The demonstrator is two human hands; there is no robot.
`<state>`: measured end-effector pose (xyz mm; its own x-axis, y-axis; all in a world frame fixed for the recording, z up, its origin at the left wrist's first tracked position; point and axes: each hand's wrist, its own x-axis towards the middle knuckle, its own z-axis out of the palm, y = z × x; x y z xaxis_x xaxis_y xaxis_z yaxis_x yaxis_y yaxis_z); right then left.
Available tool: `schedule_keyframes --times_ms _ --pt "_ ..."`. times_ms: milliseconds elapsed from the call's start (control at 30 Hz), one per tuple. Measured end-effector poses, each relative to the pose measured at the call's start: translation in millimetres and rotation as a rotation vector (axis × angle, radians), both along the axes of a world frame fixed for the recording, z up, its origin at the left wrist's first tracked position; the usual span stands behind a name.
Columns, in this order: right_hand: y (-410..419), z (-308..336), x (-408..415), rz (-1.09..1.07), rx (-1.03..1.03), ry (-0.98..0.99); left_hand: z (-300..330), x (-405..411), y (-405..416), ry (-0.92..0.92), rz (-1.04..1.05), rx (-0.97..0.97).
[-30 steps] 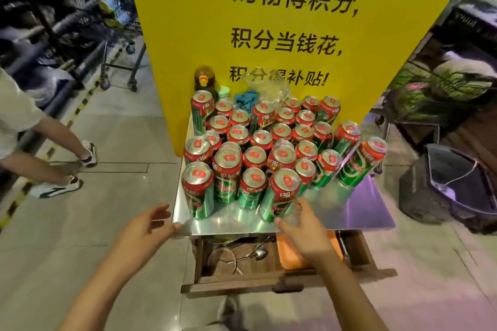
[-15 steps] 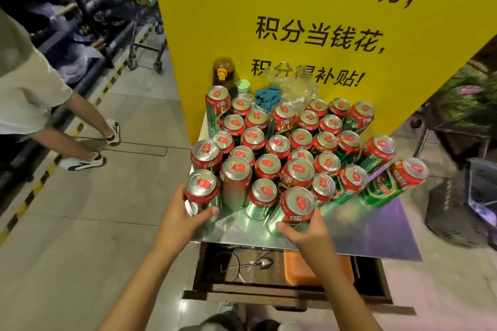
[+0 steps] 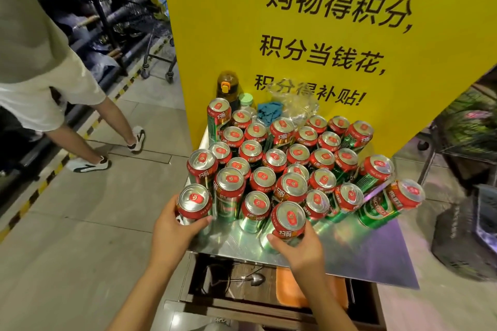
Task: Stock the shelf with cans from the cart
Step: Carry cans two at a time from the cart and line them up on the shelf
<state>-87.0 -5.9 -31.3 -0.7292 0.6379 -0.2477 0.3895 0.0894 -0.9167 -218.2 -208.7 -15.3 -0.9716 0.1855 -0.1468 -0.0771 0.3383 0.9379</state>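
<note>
Several green cans with red tops stand packed on a shiny metal cart top (image 3: pixel 357 255) in front of a yellow sign. My left hand (image 3: pixel 172 234) grips the front-left can (image 3: pixel 194 203) at the cart's near-left corner, fingers wrapped round its side. My right hand (image 3: pixel 298 246) grips the front-middle can (image 3: pixel 288 219), thumb on its left side. Both cans stand upright on the cart top. The other cans (image 3: pixel 290 158) fill the surface behind them, and two at the right (image 3: pixel 390 203) lean over.
A yellow sign (image 3: pixel 322 35) rises right behind the cans. A brown bottle (image 3: pixel 227 86), blue cloth and plastic bag sit at the back. An open wooden drawer (image 3: pixel 242 285) juts below the cart top. Another person's legs (image 3: pixel 88 142) stand left, near dark shelving (image 3: pixel 107 8).
Both hands have closed round the two front cans; a second ago they hovered open at the cart's front edge. The view has moved in closer.
</note>
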Motion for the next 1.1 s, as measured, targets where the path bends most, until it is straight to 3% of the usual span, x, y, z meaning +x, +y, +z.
schedule_keyframes --times_ms 367,733,1100 --pt "4.3 33.5 26.5 0.105 -0.093 0.081 32.8 53.4 -14.1 0.022 0.102 0.142" --pt "-13.0 74.3 37.5 0.316 -0.234 0.247 75.3 126.0 -36.3 0.081 0.368 0.329" --pt "-91.3 76.3 25.1 0.727 -0.440 0.290 99.1 223.5 -109.8 0.144 0.754 0.227"
